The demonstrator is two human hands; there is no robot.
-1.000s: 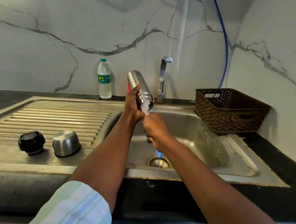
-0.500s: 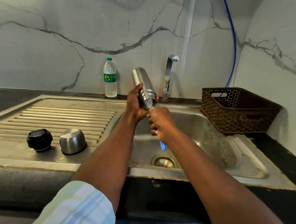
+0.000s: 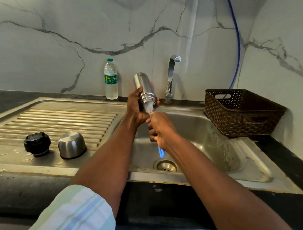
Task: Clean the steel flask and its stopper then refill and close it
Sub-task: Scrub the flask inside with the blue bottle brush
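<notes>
My left hand grips the steel flask near its mouth and holds it tilted, mouth down toward me, over the sink basin. My right hand grips a bottle brush; its white bristles poke out of the flask's mouth and its blue handle loop hangs below my fist. The black stopper and the steel cup lid, upside down, sit side by side on the draining board at the left.
A plastic water bottle stands against the marble wall behind the draining board. The tap rises behind the basin, no water running. A dark brown perforated basket sits at the right of the sink. The drain lies below my hands.
The brush went deeper into the flask, then came back out a little, so white bristles show at the mouth again. Both hands stay over the basin.
</notes>
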